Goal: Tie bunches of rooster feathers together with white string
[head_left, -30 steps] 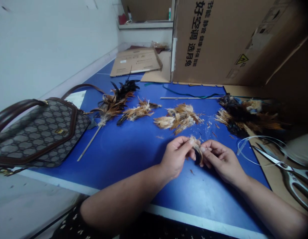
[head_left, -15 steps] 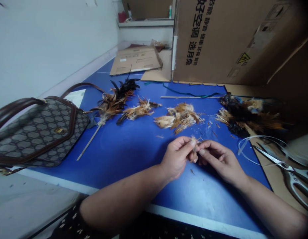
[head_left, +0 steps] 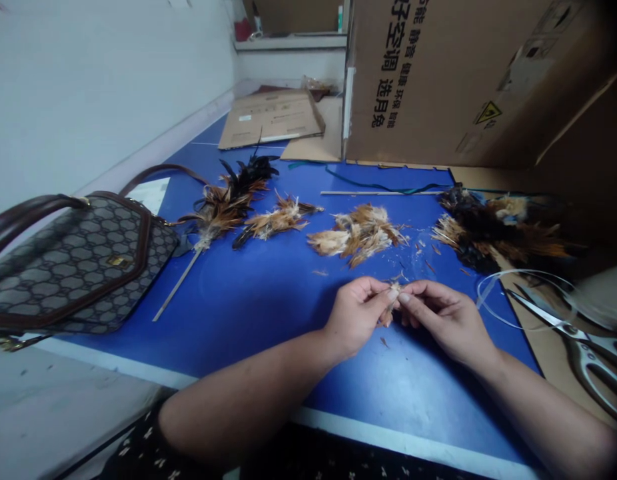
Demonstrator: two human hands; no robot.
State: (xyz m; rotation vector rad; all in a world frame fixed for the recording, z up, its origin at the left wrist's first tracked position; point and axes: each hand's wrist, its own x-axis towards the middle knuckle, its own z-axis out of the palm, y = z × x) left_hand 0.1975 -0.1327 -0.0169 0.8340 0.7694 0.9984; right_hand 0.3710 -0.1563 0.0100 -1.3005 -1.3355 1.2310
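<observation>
Head view: feather tuft (head_left: 395, 287) near tan pile (head_left: 358, 235)

Left hand (head_left: 356, 313) pinched on the tuft, thumb against finger; right hand (head_left: 441, 313) clamped there too, just nearside of the pile. Feathered stick (head_left: 208, 232) lies left of the pile, scissors (head_left: 571, 331) right of it.

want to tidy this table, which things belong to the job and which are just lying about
Likely the job's:
feathers pinched between left hand and right hand
tan feather pile
feathered stick
scissors

Likely just lying about:
patterned handbag
flattened cardboard
</observation>
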